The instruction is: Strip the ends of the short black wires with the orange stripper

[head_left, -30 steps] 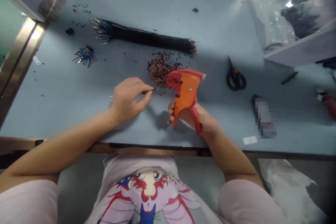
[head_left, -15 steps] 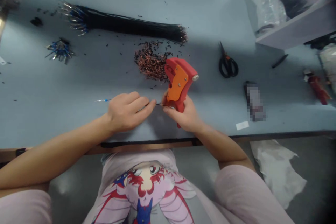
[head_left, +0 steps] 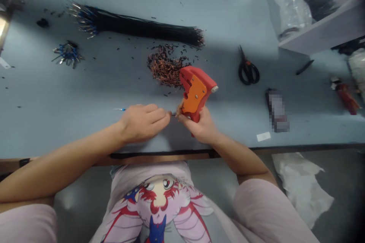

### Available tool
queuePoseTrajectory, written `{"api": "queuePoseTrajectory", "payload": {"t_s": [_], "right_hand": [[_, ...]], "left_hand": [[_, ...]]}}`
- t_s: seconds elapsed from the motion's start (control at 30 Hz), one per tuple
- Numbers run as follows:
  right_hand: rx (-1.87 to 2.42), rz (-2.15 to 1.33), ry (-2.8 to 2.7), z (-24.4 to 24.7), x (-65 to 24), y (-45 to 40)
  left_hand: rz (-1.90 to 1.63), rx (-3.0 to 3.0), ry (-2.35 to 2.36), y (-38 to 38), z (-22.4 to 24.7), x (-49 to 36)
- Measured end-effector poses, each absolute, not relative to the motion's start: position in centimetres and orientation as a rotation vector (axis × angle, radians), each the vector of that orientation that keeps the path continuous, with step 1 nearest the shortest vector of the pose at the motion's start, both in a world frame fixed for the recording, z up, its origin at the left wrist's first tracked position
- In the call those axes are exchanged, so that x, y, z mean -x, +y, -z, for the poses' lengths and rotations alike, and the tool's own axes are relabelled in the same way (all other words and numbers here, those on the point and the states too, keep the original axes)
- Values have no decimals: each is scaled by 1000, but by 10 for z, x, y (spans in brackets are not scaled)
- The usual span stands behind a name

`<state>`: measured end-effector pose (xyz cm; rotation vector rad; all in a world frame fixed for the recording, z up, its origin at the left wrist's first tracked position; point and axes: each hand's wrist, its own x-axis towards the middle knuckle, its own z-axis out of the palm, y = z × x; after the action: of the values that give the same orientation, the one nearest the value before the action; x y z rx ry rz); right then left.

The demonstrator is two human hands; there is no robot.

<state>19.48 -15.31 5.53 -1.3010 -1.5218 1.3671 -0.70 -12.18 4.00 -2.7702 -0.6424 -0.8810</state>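
My left hand (head_left: 146, 122) is closed around a thin black wire (head_left: 173, 115). The wire's blue-sleeved metal terminal (head_left: 122, 109) sticks out to the left, behind the hand. My right hand (head_left: 203, 124) grips the handle of a red and orange wire stripper (head_left: 196, 90), its head tilted up and away from me. Thumb and fingertips of the right hand also meet the wire's other end, just left of the handle; the tip itself is hidden there. Beyond the stripper's head lies a heap of copper strands and black insulation scraps (head_left: 164, 68).
A long bundle of black wires (head_left: 148, 30) lies at the back. Left of the heap is a small cluster of blue terminals (head_left: 68, 54). To the right lie black scissors (head_left: 248, 69), a phone (head_left: 277, 110), a white label (head_left: 263, 136) and red-handled pliers (head_left: 346, 95).
My left hand has shifted slightly right with the wire, closer to the right hand. The wire stripper's head has dropped a little toward me and to the right.
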Motion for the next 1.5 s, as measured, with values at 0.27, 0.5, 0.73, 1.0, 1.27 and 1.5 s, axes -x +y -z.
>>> {"api": "queuePoseTrajectory", "payload": {"t_s": [0.27,0.5,0.73,1.0,1.27,1.5], "right_hand": [[1350,-1352,-1285,-54,-209,-139],[1351,-1517,-1122,-47,-221,-127],[1283,-1707,-1070,-48,-220,-129],[1174,-2098,-790,-48,-217,-130],[1056,-2048,-826,-42,-214,-130],[875,-2300,-693,-43,-207,-137]], "left_hand": [[1001,2737,-1026,-96,-43,25],[1248,3107,-1780,-82,-40,25],[1416,2950,-1985,-84,-35,21],[1773,2811,-2247,-83,-33,20],[2048,2743,-2421,-88,-35,15],[2095,2685,-2350,-92,-35,10]]}}
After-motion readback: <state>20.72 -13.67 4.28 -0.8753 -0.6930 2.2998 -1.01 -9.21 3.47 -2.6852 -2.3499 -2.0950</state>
